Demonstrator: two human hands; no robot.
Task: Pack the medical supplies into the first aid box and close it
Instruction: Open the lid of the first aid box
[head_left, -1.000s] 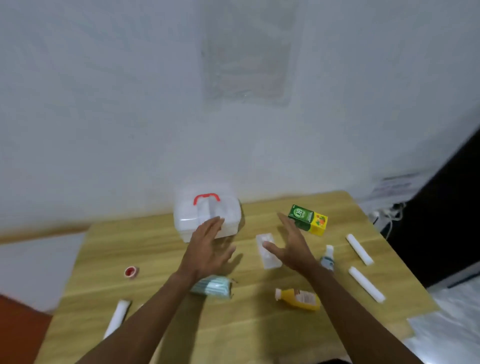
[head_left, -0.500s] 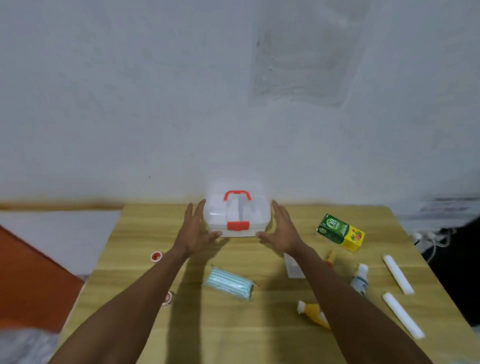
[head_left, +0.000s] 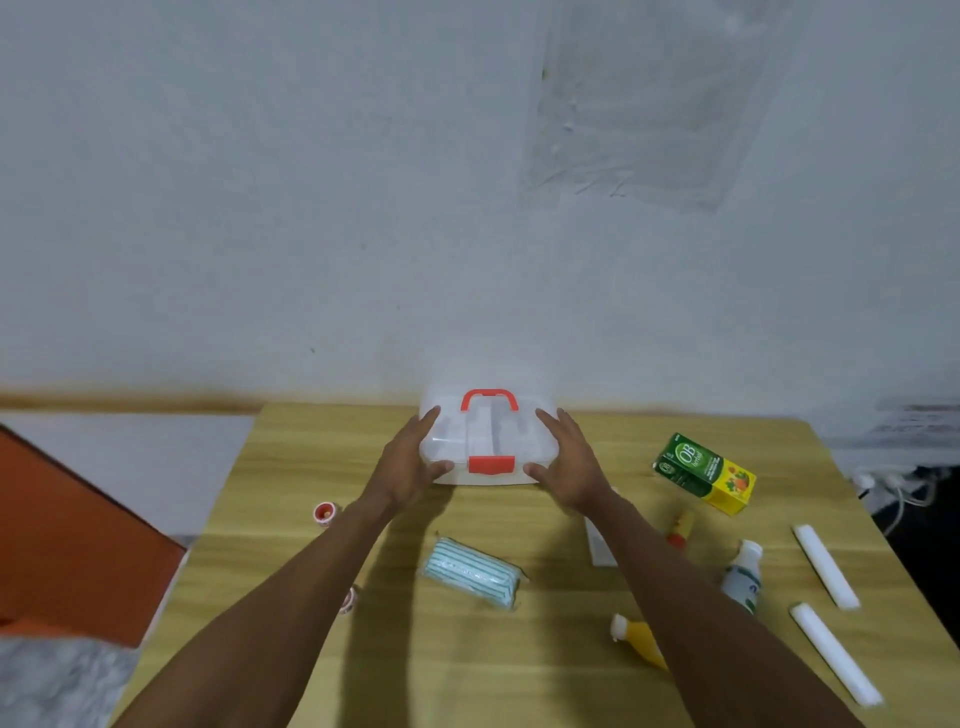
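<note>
First aid box (head_left: 488, 441), twelve o'clock, latched — left hand (head_left: 410, 462) and right hand (head_left: 569, 462) flat against its sides, fingers straight. Risk — box may skid wallward when latch (head_left: 491, 464) is pried.

A wooden table (head_left: 291, 519) stands against a pale grey wall (head_left: 260, 182).

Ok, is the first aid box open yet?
No, the first aid box has its lid down, with the red latch lying flat against the front.

First aid box (head_left: 488, 447): translucent, red handle, lid down.
Mask pack (head_left: 470, 571): flat, in front of it.
Green carton (head_left: 704, 473): to its right.
</note>
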